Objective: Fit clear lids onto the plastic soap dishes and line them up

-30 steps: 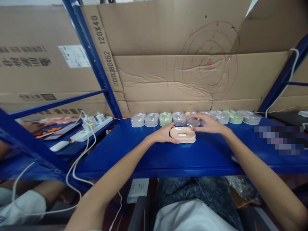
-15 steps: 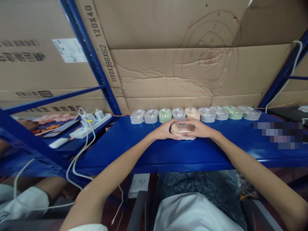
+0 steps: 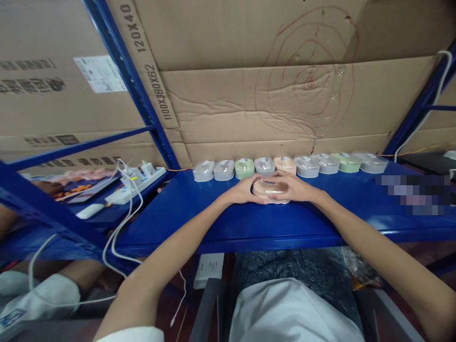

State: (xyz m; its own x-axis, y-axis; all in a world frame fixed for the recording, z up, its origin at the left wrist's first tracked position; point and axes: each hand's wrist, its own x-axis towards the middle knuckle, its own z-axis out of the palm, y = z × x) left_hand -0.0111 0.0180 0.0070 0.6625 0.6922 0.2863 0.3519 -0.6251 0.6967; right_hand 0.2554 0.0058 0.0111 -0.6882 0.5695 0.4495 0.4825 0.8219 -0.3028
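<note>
A pink computer mouse with a clear cover (image 3: pixel 270 189) rests on the blue shelf (image 3: pixel 256 223) in front of me. My left hand (image 3: pixel 245 191) cups its left end and my right hand (image 3: pixel 295 188) cups its right end, fingers closed around it. Behind it, along the cardboard wall, stands a row of several packaged mice (image 3: pixel 285 165) in grey, green and pink.
A white power strip (image 3: pixel 135 184) with plugs and white cables lies on the left shelf, beside a white mouse (image 3: pixel 89 211) and orange items. Blue rack posts (image 3: pixel 131 80) stand left and right. Another person's arm (image 3: pixel 42 289) shows at lower left.
My right hand brought a clear cover from the back row down onto the pink mouse; both hands now clasp it. The view has shifted slightly.
</note>
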